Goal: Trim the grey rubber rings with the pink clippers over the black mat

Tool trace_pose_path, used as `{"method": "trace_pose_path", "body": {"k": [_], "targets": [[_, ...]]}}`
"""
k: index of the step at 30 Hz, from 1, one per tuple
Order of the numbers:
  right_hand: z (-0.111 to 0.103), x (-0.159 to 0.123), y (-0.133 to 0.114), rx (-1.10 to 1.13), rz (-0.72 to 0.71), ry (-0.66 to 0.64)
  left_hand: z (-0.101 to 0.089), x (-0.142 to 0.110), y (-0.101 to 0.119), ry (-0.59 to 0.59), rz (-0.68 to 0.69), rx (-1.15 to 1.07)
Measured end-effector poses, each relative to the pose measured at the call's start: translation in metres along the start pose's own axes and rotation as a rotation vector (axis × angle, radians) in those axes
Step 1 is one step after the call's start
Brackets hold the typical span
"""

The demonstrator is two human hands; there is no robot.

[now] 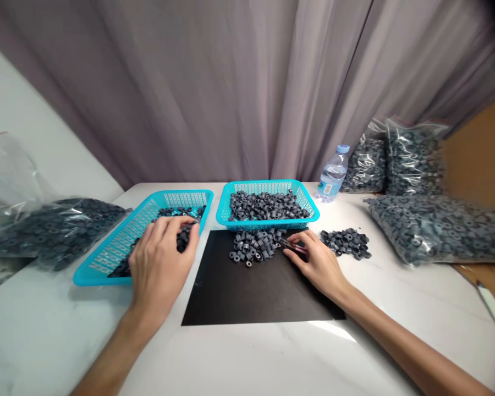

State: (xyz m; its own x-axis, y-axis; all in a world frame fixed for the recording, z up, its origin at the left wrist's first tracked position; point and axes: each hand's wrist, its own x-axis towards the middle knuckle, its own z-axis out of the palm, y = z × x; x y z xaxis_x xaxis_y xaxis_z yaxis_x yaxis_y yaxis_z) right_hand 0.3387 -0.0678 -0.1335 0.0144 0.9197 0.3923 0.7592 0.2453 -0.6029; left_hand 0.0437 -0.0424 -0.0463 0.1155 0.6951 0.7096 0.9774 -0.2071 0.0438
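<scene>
My left hand (pixel 163 258) is over the near right side of the left blue basket (pixel 103 258), its fingers curled and the thumb tip close to the index tip. Whatever is between those tips is too small to make out. Dark grey ring-like pieces lie in that basket, partly hidden by the hand. In my right hand (pixel 317 261) is a pair of dark, pinkish tweezers (pixel 297 248), pinched between thumb and fingers. Its tips point left at the right edge of a pile of small grey hollow pieces (pixel 253 246) on the black mat (pixel 247 294).
Behind the mat stands a second blue basket (pixel 268 224) with many grey pieces. Right of my right hand is a smaller pile (pixel 346 243). A water bottle (pixel 333 175) and filled plastic bags (pixel 441 228) stand at the right; another filled bag (pixel 66 225) lies left.
</scene>
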Motion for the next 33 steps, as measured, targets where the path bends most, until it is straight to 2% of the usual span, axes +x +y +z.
{"method": "trace_pose_path", "body": {"k": [2,4,6,9,13,16,20,24,28,33], "targets": [[0.003,0.000,0.003,-0.022,-0.002,-0.011,0.001,0.003,-0.010,-0.046,0.007,0.169],[0.004,0.000,0.004,-0.053,0.008,0.000,0.001,0.003,-0.012,-0.041,0.027,0.207],[0.003,0.000,0.003,-0.067,0.013,-0.001,-0.001,0.001,-0.006,0.001,0.079,0.136],[0.001,0.001,0.003,-0.014,-0.012,-0.031,-0.002,-0.007,0.012,0.020,0.243,-0.033],[0.000,0.004,0.002,0.049,-0.030,-0.039,0.004,-0.025,0.035,-0.080,0.428,-0.232],[-0.002,0.003,-0.001,0.066,-0.041,-0.057,0.011,-0.037,0.047,-0.183,0.480,-0.334],[-0.004,0.000,-0.006,0.045,-0.104,-0.129,0.017,-0.044,0.054,-0.302,0.489,-0.414],[-0.004,-0.003,-0.008,0.001,-0.156,-0.177,0.019,-0.042,0.053,-0.385,0.441,-0.482],[-0.005,-0.006,-0.014,0.046,-0.213,-0.240,0.019,-0.039,0.050,-0.425,0.370,-0.505],[-0.008,-0.010,-0.024,0.152,-0.281,-0.355,0.017,-0.036,0.050,-0.459,0.366,-0.521]]}}
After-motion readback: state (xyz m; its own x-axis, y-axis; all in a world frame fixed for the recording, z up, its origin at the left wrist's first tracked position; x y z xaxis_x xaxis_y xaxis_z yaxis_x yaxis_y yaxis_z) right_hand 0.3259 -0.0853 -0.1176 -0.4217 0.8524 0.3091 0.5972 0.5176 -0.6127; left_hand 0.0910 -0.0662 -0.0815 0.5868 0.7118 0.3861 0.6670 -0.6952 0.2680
